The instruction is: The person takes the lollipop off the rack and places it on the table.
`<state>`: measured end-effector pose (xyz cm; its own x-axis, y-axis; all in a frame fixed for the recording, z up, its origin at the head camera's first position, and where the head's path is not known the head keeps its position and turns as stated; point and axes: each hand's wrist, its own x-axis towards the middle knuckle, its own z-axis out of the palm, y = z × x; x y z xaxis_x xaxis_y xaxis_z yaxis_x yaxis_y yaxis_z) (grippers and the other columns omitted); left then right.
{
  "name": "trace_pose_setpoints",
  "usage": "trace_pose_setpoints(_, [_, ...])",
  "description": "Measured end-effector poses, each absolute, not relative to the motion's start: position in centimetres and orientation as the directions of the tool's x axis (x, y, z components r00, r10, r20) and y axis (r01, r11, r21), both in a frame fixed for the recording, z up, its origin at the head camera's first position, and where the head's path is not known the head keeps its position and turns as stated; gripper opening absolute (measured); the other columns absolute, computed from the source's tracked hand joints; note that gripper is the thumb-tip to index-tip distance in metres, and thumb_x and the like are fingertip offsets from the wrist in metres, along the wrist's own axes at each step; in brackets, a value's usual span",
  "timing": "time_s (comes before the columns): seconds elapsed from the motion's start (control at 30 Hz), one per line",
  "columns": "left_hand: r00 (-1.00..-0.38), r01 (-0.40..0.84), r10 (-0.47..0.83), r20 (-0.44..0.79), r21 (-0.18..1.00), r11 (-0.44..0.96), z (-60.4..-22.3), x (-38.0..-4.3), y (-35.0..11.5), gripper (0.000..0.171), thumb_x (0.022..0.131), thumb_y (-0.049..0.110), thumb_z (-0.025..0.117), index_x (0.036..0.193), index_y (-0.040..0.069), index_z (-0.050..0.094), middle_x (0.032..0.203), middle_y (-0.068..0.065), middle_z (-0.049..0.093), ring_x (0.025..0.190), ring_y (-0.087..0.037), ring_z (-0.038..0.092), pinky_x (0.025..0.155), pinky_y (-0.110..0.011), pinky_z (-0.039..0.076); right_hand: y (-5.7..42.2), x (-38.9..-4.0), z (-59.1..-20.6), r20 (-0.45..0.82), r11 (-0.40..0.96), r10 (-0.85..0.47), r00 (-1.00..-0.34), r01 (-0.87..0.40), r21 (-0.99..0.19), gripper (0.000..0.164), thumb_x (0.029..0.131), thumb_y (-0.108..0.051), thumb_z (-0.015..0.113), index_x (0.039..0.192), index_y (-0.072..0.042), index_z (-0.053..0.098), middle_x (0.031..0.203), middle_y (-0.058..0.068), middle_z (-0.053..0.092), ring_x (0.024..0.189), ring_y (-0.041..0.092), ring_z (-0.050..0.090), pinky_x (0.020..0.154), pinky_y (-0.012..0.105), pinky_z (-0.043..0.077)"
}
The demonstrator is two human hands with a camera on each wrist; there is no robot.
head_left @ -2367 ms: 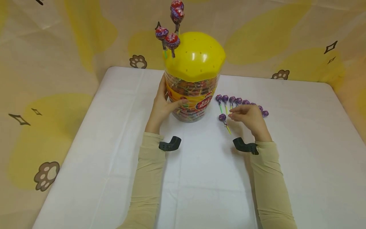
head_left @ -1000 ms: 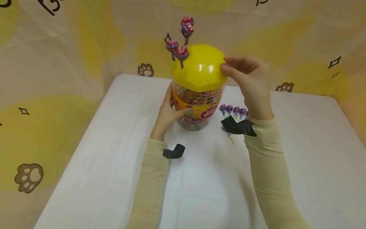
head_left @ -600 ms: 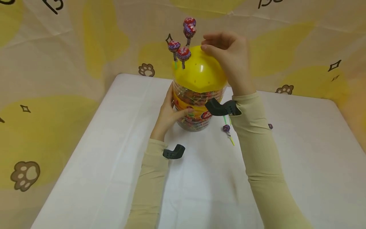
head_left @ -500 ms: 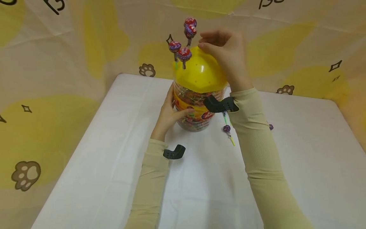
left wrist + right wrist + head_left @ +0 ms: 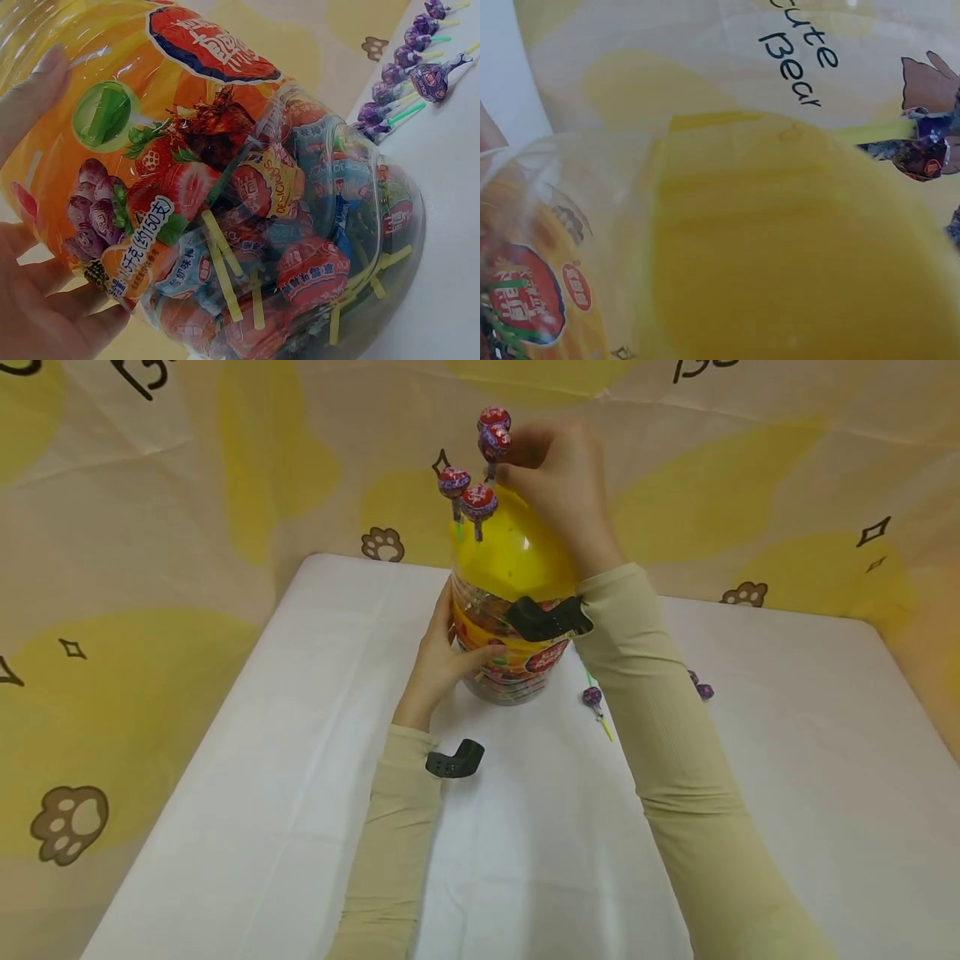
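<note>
In the head view my left hand [image 5: 438, 660] grips the side of a big clear candy jar [image 5: 513, 681], thumb across its printed label. The left wrist view shows wrapped candies through the jar's wall. Several lollipops stand in the jar's holed, yellow domed lid [image 5: 510, 552], a front lollipop [image 5: 479, 502] among them. My right hand [image 5: 562, 481] is over the lid's far right side. Its thumb and fingers close on a back lollipop [image 5: 495, 443] just below the wrapped head; some fingertips are hidden behind it. In the right wrist view the lid fills most of the frame.
One purple lollipop [image 5: 592, 697] lies on the white table [image 5: 525, 827], right of the jar. A row of purple lollipops [image 5: 405, 56] lies beyond, mostly covered by my right forearm in the head view. A patterned cloth backdrop [image 5: 750, 485] rises behind the table.
My right hand has risen from the lollipops on the table, crossed over the lid leftward, and reached a back lollipop. My left hand keeps its grip on the jar.
</note>
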<state>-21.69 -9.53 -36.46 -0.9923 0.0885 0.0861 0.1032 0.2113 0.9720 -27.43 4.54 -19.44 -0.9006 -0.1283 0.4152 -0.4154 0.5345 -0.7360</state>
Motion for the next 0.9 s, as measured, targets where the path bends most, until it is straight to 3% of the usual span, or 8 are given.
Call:
trace_pose_setpoints(0.2, [-0.993,0.099,0.09,0.082,0.974,0.205,-36.5,-21.8,-9.6,0.101,0.078,0.031,0.078,0.152,0.032,0.008,0.155,0.005,0.018,0.14,-0.024,0.022,0.114,-0.047,0.021,4.3,-27.5,-19.3,0.429,0.554,-0.103,-0.897,-0.41,-0.724,0.017,0.088,-0.008,0.065,0.102,-0.001,0.071,0.1,0.009,0.07,0.084,0.013,0.062,0.081,0.016,0.05])
trace_pose_setpoints(0.43, [-0.991,0.112,0.091,0.095,0.972,0.205,-36.5,-21.8,-9.5,0.101,0.079,0.03,0.077,0.152,0.032,0.008,0.155,0.005,0.019,0.14,-0.023,0.023,0.114,-0.046,0.021,4.5,-27.7,-19.5,0.444,0.354,-0.028,-0.896,-0.424,-0.834,0.014,0.086,-0.005,0.067,0.098,0.002,0.071,0.095,0.011,0.069,0.077,0.013,0.061,0.079,0.019,0.053])
trace_pose_setpoints(0.7, [-0.989,0.134,0.09,0.118,0.97,0.201,-36.6,-21.6,-9.4,0.102,0.078,0.028,0.078,0.152,0.03,0.009,0.155,0.004,0.019,0.14,-0.023,0.023,0.114,-0.045,0.022,5.4,-27.3,-20.2,0.502,0.149,0.033,-0.864,-0.492,-0.858,0.014,0.084,-0.006,0.071,0.094,0.003,0.071,0.089,0.01,0.069,0.076,0.017,0.063,0.079,0.022,0.054])
trace_pose_setpoints(0.9, [-0.988,0.138,0.098,0.12,0.969,0.204,-36.6,-21.8,-9.2,0.101,0.079,0.029,0.078,0.152,0.031,0.008,0.155,0.005,0.019,0.14,-0.024,0.023,0.113,-0.048,0.023,6.9,-25.9,-20.4,0.53,0.084,0.058,-0.846,-0.525,-0.847,0.013,0.082,-0.006,0.072,0.092,0.003,0.071,0.082,0.006,0.067,0.075,0.02,0.061,0.081,0.025,0.054])
